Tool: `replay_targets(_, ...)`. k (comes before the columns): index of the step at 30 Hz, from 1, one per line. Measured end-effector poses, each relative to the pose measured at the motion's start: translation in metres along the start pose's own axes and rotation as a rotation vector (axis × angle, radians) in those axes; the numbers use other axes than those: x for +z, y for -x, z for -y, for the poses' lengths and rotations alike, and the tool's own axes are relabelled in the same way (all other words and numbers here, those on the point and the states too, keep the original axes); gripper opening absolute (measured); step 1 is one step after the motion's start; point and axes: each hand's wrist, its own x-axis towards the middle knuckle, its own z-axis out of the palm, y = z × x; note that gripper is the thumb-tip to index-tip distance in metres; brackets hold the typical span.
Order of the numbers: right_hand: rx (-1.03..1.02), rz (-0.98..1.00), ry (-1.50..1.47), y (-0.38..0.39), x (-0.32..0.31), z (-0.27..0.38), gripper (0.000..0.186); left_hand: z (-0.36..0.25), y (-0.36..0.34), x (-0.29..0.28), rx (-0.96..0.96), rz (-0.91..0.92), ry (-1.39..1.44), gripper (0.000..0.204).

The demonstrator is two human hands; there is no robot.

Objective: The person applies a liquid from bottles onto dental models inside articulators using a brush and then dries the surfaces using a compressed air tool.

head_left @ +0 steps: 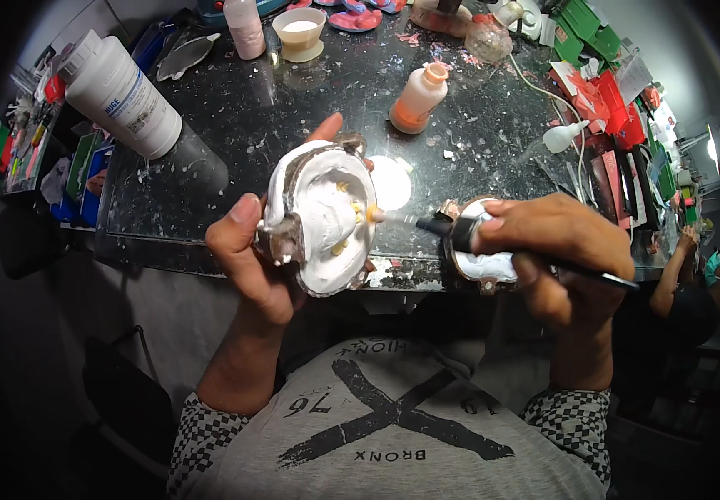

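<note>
My left hand (247, 262) is wrapped round a metal dental flask half (280, 242), tilted up above the table's near edge. White plaster (316, 225) fills it, with a row of yellowish teeth (340, 247) set in the hollow. Between its fingers and thumb, my right hand (564, 250) grips a brush with a dark handle (597, 273). The pale brush tip (389, 217) points left and meets the plaster's right rim, or nearly so; I cannot tell whether it touches. Partly hidden beneath my right hand, a second plaster-filled flask half (486, 265) lies at the table edge.
Beyond the flask stands a small bottle of orange liquid (416, 107). A large white bottle (122, 96) is at the left. A pink bottle (245, 32) and a cup (300, 37) stand farther back. A white squeeze bulb (563, 137) lies right. Another person (689, 283) sits far right.
</note>
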Motion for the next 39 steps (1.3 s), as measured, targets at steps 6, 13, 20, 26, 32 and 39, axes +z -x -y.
replay_targets(6, 0.084, -0.042, -0.176, 0.008, -0.009, -0.018, 0.028, -0.015, -0.009, -0.016, -0.162, 0.201, 0.395, 0.099)
replay_targets(13, 0.090, 0.020, -0.162, 0.010, -0.002, -0.022, 0.031, -0.013, -0.009, -0.007, -0.136, 0.063, 0.379, 0.107)
replay_targets(20, -0.022, 0.110, -0.045, -0.007, -0.005, -0.017, 0.029, -0.013, -0.006, -0.006, -0.187, 0.056, 0.319, 0.097)
replay_targets(26, -0.083, 0.140, 0.086, -0.026, -0.004, -0.011, 0.026, -0.004, -0.010, -0.009, -0.119, -0.010, 0.183, 0.091)
replay_targets(32, -0.079, 0.202, 0.120, -0.029, 0.001, -0.010, 0.026, -0.002, -0.012, -0.009, -0.086, 0.027, 0.131, 0.085)
replay_targets(39, -0.097, 0.214, 0.108, -0.038, -0.001, -0.009, 0.024, -0.006, -0.015, -0.002, -0.154, -0.025, 0.182, 0.084)
